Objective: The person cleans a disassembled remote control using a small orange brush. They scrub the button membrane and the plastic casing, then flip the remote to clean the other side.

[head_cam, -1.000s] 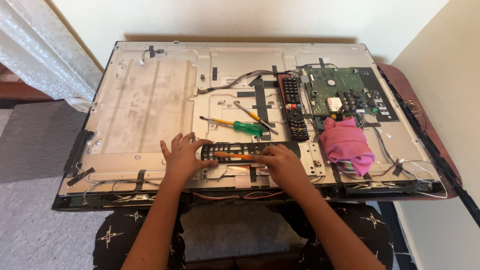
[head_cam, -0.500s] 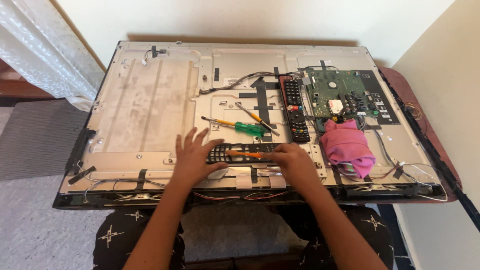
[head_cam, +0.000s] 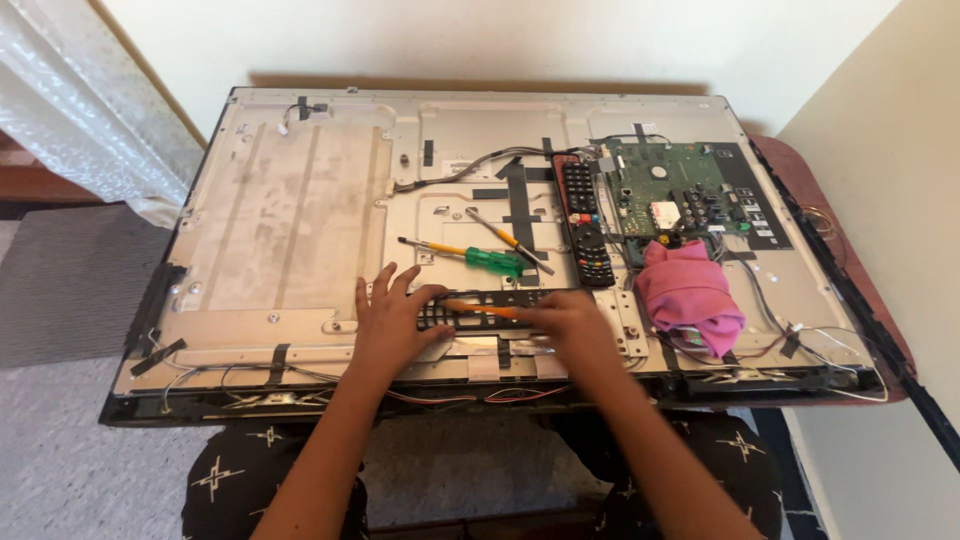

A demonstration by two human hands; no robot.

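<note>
An opened flat television lies face down, its metal back panel bare. My left hand rests flat on the panel, fingers spread, pressing the left end of a black perforated bracket near the front edge. My right hand grips an orange-handled tool that lies across the bracket, its tip pointing left toward my left hand. A green-handled screwdriver and a yellow-handled screwdriver lie crossed just behind the bracket.
A black remote control lies beside a green circuit board at the right. A pink cloth sits in front of the board. Loose wires run along the front edge. A curtain hangs at the left, a wall at the right.
Both hands have shifted a little to the right along the bracket, and the orange-handled tool moved with my right hand. The view has also shifted slightly.
</note>
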